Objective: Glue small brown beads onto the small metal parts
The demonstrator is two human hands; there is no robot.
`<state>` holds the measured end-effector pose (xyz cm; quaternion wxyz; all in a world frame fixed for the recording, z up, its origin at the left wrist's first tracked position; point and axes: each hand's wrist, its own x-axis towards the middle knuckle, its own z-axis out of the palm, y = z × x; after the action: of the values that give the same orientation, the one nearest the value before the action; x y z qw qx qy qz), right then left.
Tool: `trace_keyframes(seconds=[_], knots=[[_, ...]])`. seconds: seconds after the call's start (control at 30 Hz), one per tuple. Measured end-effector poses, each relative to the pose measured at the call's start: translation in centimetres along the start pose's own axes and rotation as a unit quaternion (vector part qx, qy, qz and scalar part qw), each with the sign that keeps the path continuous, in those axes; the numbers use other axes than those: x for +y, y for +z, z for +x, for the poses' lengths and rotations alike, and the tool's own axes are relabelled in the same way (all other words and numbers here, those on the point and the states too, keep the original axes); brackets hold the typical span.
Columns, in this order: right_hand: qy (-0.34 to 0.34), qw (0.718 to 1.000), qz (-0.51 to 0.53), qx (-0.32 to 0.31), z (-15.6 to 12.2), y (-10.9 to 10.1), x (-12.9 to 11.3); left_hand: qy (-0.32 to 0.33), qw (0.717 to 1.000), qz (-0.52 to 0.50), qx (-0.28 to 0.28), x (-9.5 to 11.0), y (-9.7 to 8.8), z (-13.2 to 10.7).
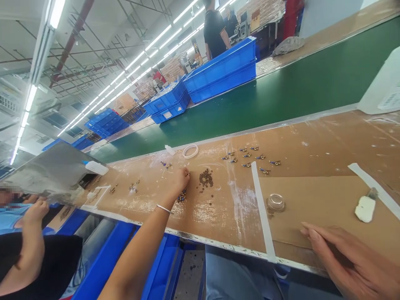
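Conveyor belt (281, 89), far: green. Crates (221, 77), far: blue. Table covering (215, 223): brown. Tape strip (263, 214), right: white. Small parts (275, 163), right: blue and gold. Small discs (203, 180): dark brown. Bottle (96, 168), left: white, blue cap (85, 162).

Beyond the far edge of the surface (225, 225) lies a green belt (300, 87), with blue crates (221, 75) stacked along its opposite side. Rows of tube lights (57, 13) and a reddish beam (71, 37) cross the ceiling (108, 18).
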<state>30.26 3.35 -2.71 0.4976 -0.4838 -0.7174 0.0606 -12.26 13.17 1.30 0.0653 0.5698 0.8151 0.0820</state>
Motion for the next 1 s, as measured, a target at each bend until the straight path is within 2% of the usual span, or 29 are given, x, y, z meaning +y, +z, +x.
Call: trace_keyframes(seconds=[0.1,0.33,0.6,0.8,1.0], knots=[[-0.073,0.997,-0.010,0.007,0.1,-0.1,0.1,-0.020,0.999,-0.045,0.015,-0.2,-0.2,-0.3],[-0.057,0.998,-0.003,0.013,-0.6,0.1,0.2,-0.038,0.991,-0.109,0.071,-0.1,-0.3,-1.7],[-0.068,0.997,0.029,0.031,-0.2,0.3,0.0,-0.055,0.993,-0.081,0.072,1.9,0.3,-0.2],[-0.085,0.994,0.046,0.052,0.2,0.4,-0.1,-0.012,0.992,-0.079,0.098,2.3,0.3,-1.6],[-0.085,0.991,0.079,0.066,0.5,0.3,-0.3,-0.002,0.978,-0.168,0.123,2.9,-0.2,-2.4]])
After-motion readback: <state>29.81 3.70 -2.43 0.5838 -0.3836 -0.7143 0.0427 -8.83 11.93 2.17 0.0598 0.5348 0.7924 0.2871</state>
